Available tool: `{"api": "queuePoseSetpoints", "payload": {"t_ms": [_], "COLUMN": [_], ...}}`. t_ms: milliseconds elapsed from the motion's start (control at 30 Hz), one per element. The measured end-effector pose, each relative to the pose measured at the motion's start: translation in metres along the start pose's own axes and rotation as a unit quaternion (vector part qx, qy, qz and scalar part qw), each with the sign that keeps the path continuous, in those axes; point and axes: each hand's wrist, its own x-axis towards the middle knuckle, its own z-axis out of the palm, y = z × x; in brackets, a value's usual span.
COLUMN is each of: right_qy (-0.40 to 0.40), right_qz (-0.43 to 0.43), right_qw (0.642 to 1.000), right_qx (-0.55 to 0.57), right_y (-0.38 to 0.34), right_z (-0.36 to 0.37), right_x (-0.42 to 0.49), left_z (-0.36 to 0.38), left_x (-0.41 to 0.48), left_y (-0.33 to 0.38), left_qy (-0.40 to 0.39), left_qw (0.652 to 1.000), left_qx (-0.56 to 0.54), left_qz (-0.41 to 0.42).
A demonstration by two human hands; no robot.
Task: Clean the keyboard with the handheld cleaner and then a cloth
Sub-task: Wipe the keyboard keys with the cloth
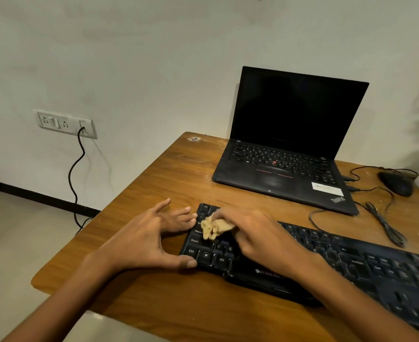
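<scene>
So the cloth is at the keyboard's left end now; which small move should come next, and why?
Probably slide the beige cloth rightward along the key rows. The right hand holds it bunched near Caps Lock, the rest of the black keyboard stretches to the right, and the left hand braces the left end.

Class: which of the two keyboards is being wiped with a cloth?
The separate black keyboard in front: the right hand holds the cloth on its left keys. The laptop's keyboard is untouched.
</scene>
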Motion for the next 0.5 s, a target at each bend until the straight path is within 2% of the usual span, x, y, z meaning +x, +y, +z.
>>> {"api": "queuePoseSetpoints", "payload": {"t_ms": [67, 200, 333, 433, 500], "right_qy": [0.004, -0.046, 0.029, -0.013, -0.032], "right_qz": [0.015, -0.025, -0.004, -0.04, -0.048], "right_qw": [1.0, 0.997, 0.999, 0.999, 0.996], "right_qx": [-0.002, 0.059, 0.043, 0.028, 0.064], "right_y": [0.0, -0.02, -0.006, -0.019, -0.024], "right_z": [0.004, -0.003, -0.006, 0.009, 0.009], "right_x": [-0.002, -0.016, -0.007, -0.014, -0.021], "left_z": [0.001, 0.004, 0.008, 0.009, 0.009], "left_x": [0.0, -0.002, -0.015, -0.016, -0.015], "left_y": [0.0, 0.0, 0.005, 0.002, 0.001], "left_qy": [0.001, 0.024, 0.044, 0.035, 0.03], "left_qw": [1.0, 0.999, 0.998, 0.998, 0.998], "left_qx": [0.001, 0.023, 0.014, 0.01, 0.015], "left_qz": [0.003, 0.032, 0.049, 0.051, 0.055]}}
